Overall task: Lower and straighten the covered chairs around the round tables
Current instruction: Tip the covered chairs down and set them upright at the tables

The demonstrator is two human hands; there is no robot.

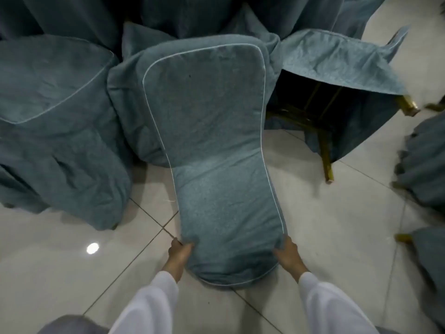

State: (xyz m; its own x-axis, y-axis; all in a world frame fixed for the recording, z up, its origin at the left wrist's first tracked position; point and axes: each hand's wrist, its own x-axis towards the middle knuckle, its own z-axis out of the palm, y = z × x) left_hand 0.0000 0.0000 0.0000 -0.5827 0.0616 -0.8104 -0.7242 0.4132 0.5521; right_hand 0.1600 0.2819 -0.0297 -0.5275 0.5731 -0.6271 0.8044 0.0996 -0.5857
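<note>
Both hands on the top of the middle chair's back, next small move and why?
Probably ease the chair back down toward the person so the chair settles level. Left hand and right hand grip its top corners, it leans against the draped table, and the tipped chair alongside shows gold legs.

Setting is looking like a banquet or function hall. Evidence — several chairs (pixel 212 131) are wearing matching teal fabric covers with pale piping, and they are crowding against a teal draped tablecloth (pixel 79 18) hanging to the floor. One gold metal chair frame (pixel 323 150) is showing under a lifted cover. Glossy pale floor tiles (pixel 60 273) are reflecting a ceiling light.
</note>
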